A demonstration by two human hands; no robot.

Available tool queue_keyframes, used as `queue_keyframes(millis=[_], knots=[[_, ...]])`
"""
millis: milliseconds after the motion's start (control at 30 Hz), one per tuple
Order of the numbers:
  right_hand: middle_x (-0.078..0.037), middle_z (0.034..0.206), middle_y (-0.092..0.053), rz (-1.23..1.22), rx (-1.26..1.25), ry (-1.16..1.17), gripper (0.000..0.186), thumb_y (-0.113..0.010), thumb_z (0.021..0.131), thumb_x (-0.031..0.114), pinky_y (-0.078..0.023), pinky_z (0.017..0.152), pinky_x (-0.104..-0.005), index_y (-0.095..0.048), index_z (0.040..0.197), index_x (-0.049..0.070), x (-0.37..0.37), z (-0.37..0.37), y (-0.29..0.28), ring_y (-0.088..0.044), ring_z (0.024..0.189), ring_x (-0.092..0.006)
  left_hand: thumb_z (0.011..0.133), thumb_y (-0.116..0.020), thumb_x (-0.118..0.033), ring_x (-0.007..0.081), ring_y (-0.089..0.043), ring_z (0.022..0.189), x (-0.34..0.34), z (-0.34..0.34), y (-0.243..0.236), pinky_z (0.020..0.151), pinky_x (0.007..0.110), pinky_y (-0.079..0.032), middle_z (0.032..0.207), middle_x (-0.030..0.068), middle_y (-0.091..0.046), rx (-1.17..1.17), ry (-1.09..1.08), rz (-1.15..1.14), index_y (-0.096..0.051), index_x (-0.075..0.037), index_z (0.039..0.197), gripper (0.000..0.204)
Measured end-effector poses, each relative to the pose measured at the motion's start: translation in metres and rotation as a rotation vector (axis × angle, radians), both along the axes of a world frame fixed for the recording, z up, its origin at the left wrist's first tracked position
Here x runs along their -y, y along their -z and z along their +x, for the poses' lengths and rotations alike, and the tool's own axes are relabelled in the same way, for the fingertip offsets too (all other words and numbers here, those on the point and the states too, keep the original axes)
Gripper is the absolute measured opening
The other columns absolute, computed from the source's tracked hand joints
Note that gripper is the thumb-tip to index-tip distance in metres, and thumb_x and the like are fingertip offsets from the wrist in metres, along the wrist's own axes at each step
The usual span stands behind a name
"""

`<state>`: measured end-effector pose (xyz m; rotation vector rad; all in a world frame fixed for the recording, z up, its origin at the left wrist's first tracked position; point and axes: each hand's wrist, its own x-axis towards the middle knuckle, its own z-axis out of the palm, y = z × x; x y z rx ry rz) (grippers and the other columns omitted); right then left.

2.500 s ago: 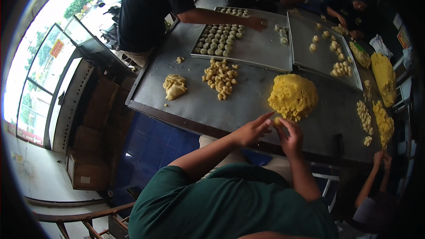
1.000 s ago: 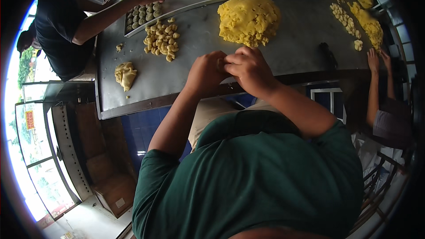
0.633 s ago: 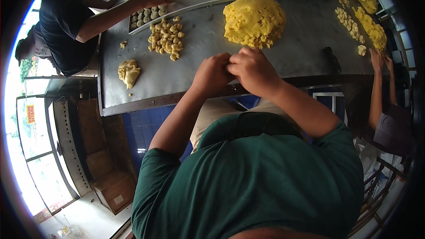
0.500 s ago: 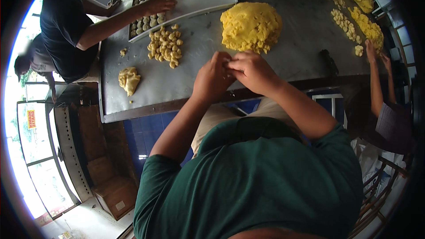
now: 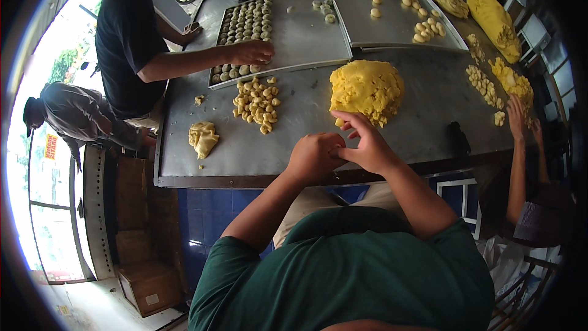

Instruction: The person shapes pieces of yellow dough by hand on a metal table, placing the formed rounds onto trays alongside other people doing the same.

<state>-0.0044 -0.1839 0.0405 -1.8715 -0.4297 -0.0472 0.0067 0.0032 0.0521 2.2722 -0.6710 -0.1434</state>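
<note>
My left hand (image 5: 315, 158) is curled just in front of the table edge, its contents hidden. My right hand (image 5: 367, 144) has its index and middle fingers stretched apart, with the thumb against my left hand. A small yellow lump (image 5: 340, 122) shows at the right fingertips; whether they touch it is unclear. Beyond them sits a large crumbly yellow dough mound (image 5: 366, 89). To its left are a pile of small pale dough pieces (image 5: 256, 103) and a smooth cream dough lump (image 5: 202, 141), all on the metal table (image 5: 245, 162).
A co-worker's arm (image 5: 190, 61) reaches over a tray of round pieces (image 5: 242, 27). A second tray (image 5: 398, 24) holds pale balls. At right lie yellow dough (image 5: 490, 21), a dark object (image 5: 458, 141) and another person's hands (image 5: 517, 116). A stooping person (image 5: 73, 113) is at left.
My right fingers have lifted and spread from their closed position over my left hand. The view has shifted, showing more of the trays. The person at far left has come further into view.
</note>
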Motion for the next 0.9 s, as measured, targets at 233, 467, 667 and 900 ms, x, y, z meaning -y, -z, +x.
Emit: queue_keyframes(millis=[233,467,667,900], knots=[[0.000,0.104,-0.066,0.992,-1.026,0.015,0.038,-0.064,0.101,0.044,-0.053,0.079,-0.0315,-0.064,0.123,0.013,-0.033,-0.022,0.039,-0.065,0.092,-0.0143,0.104,-0.063,-0.024,0.0305,-0.061,0.130,0.004,0.006,0.042,0.105,0.035,-0.048,0.148,0.0240,-0.056,0.195,-0.074,-0.417,-0.054,-0.006,0.148,0.049],[-0.009,0.111,-0.071,1.010,-0.640,-0.019,0.028,-0.068,0.102,0.023,-0.057,0.096,-0.0341,-0.066,0.120,0.002,-0.033,-0.009,0.035,-0.071,0.103,-0.0184,0.113,-0.039,-0.031,0.0248,-0.049,0.137,0.007,0.003,0.039,0.115,0.037,-0.037,0.162,0.0221,-0.039,-0.197,-0.087,-0.742,-0.002,-0.013,0.167,0.068],[-0.010,0.111,-0.071,0.968,-0.455,0.088,0.025,-0.073,0.097,0.009,-0.057,0.094,-0.0304,-0.066,0.118,-0.004,-0.045,-0.010,0.035,-0.069,0.103,-0.0149,0.114,-0.028,-0.034,0.0331,-0.033,0.152,0.017,0.003,0.030,0.124,0.041,-0.024,0.151,0.0228,-0.053,-0.162,-0.161,-0.867,-0.002,-0.015,0.167,0.062],[-0.003,0.108,-0.066,0.083,0.174,0.238,0.029,-0.070,0.100,0.014,-0.054,0.084,-0.0261,-0.065,0.127,0.004,-0.027,-0.009,0.052,-0.064,0.092,-0.0090,0.114,-0.032,-0.037,0.0271,-0.050,0.136,0.020,0.010,0.018,0.113,0.037,-0.039,0.147,0.0212,-0.056,-0.825,-0.251,-1.199,0.003,-0.010,0.165,0.067]])
